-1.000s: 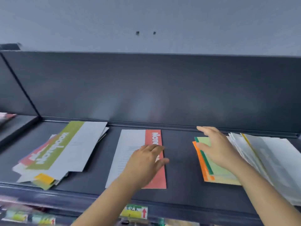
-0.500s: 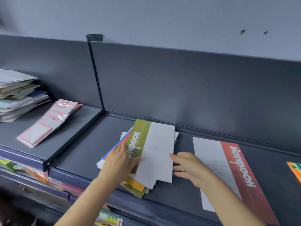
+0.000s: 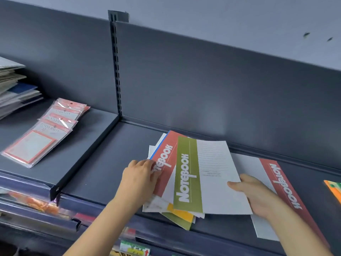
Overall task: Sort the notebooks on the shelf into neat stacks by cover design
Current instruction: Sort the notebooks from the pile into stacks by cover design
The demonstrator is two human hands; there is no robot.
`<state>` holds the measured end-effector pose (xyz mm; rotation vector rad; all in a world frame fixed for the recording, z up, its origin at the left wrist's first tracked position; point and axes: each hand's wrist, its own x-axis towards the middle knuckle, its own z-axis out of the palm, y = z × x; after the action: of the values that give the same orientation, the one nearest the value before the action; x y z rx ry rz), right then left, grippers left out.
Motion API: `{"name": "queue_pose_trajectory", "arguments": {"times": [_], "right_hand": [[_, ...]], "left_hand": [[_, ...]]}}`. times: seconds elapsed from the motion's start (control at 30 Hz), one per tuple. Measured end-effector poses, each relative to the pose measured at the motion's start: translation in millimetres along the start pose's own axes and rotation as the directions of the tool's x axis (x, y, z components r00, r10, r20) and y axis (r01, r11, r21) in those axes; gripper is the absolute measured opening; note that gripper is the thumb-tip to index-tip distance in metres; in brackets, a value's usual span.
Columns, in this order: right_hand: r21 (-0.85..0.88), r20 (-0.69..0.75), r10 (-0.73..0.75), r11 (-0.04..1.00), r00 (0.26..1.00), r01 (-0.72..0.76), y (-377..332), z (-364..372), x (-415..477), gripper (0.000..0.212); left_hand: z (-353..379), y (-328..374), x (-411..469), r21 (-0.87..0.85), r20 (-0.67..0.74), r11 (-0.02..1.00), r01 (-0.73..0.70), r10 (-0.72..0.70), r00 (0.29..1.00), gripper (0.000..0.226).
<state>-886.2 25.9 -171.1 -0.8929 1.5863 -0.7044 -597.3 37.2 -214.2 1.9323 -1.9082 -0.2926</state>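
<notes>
Where pile [image 3: 181, 214] fans out on shelf [image 3: 110, 163], left hand [image 3: 141, 175] presses flat on its red notebook [image 3: 165, 163]. Right hand [image 3: 258, 196] pinches green notebook [image 3: 212, 182], thumb on top, fingers hidden beneath. Lower covers mostly buried. Orange notebook [image 3: 335, 190] cut off at right edge.

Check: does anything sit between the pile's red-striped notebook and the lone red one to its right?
Yes. The green-striped notebook, pinched by the right hand, overlaps the pile's red notebook and lies between it and the lone red notebook.

A pile of notebooks [image 3: 186, 182] lies on the shelf [image 3: 110, 163]. A single notebook [image 3: 284, 183] lies right of the pile, and packets [image 3: 42, 135] lie left, past the divider [image 3: 88, 154].
</notes>
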Motion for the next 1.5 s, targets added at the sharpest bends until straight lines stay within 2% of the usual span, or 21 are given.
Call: {"name": "queue_pose_trajectory", "arguments": {"times": [0.1,0.2,0.27,0.37,0.43,0.5,0.6,0.7,0.8,0.9,1.0,1.07,1.17,1.23,1.27,1.33,1.37,1.43,1.5], "right_hand": [[-0.027,0.072,-0.040,0.999,0.997,0.042,-1.1,17.7,-2.0,0.033],[0.001,-0.014,-0.056,0.998,0.998,0.056,3.2,21.4,0.9,0.037],[-0.005,-0.038,-0.040,0.999,0.998,0.040,6.7,16.7,1.3,0.025],[-0.036,-0.063,-0.023,0.999,0.998,0.021,6.3,3.4,-3.6,0.017],[-0.055,-0.073,-0.039,0.998,0.997,0.035,1.5,-4.9,-7.1,0.017],[-0.091,-0.105,-0.092,0.992,0.990,0.083,-3.8,-12.4,-7.8,0.019],[-0.125,-0.145,-0.190,0.977,0.971,0.172,-6.1,-19.3,-7.2,0.017],[-0.051,-0.165,-0.249,0.969,0.954,0.244,-1.7,-22.4,-9.4,0.014],[0.065,-0.182,-0.298,0.947,0.937,0.314,-2.0,-30.7,-13.3,0.024],[0.125,-0.131,-0.251,0.955,0.959,0.268,0.1,-37.8,-10.0,0.024],[0.059,-0.079,-0.169,0.983,0.983,0.174,10.3,-30.2,-3.8,0.019],[0.068,-0.092,-0.135,0.988,0.987,0.142,16.9,-28.8,-0.2,0.020],[0.150,-0.122,-0.113,0.980,0.986,0.131,16.8,-40.1,-1.5,0.022],[0.163,-0.119,-0.120,0.977,0.986,0.139,15.1,-49.0,-3.6,0.024],[0.162,-0.104,-0.128,0.976,0.986,0.144,14.7,-50.6,-4.4,0.024],[0.155,-0.072,-0.139,0.977,0.988,0.149,16.2,-48.0,-6.0,0.024],[0.160,-0.060,-0.145,0.975,0.988,0.153,18.3,-45.5,-6.0,0.025],[0.189,-0.028,-0.169,0.967,0.985,0.171,22.5,-39.1,-7.5,0.027],[0.240,0.002,-0.193,0.953,0.981,0.186,23.8,-37.3,-10.6,0.027]], "left_hand": [[5.0,9.2,-10.8,0.011,-0.046,0.997,-0.077,0.077,0.996,0.036],[17.9,22.0,-26.6,0.093,-0.014,0.963,-0.253,0.256,0.967,0.040],[25.6,26.5,-33.1,0.002,0.049,0.947,-0.322,0.321,0.946,0.042],[25.0,27.5,-31.7,-0.139,0.031,0.909,-0.394,0.402,0.915,0.026],[23.6,21.9,-27.8,-0.166,0.011,0.920,-0.355,0.361,0.932,0.024],[24.0,15.1,-24.1,-0.102,0.017,0.938,-0.330,0.333,0.943,0.039],[19.1,14.4,-20.0,-0.083,0.117,0.964,-0.252,0.260,0.959,0.054],[14.8,16.8,-14.5,0.018,0.151,0.984,-0.176,0.171,0.974,0.061],[9.4,28.7,-12.6,0.115,0.194,0.986,-0.123,0.099,0.976,0.070],[10.5,39.3,-10.1,0.130,0.221,0.988,-0.086,0.056,0.974,0.067],[11.7,40.9,-7.1,0.082,0.195,0.996,-0.041,0.024,0.981,0.059],[12.3,41.2,-7.0,0.064,0.214,0.998,-0.027,0.013,0.977,0.062],[15.2,46.4,-9.4,0.087,0.187,0.992,-0.097,0.079,0.979,0.064],[17.7,55.1,-11.5,-0.017,0.108,0.984,-0.177,0.178,0.978,0.053],[18.0,61.3,-12.4,-0.133,0.094,0.978,-0.158,0.171,0.981,0.048],[14.0,75.0,-11.8,-0.404,0.152,0.915,0.004,0.063,0.986,0.037],[11.9,80.7,-10.2,-0.504,0.203,0.860,0.077,0.031,0.979,0.030],[10.8,86.1,-6.2,-0.651,0.295,0.735,0.191,0.013,0.955,0.033],[7.5,86.3,-2.6,-0.803,0.404,0.484,0.348,0.013,0.914,0.032]]}}
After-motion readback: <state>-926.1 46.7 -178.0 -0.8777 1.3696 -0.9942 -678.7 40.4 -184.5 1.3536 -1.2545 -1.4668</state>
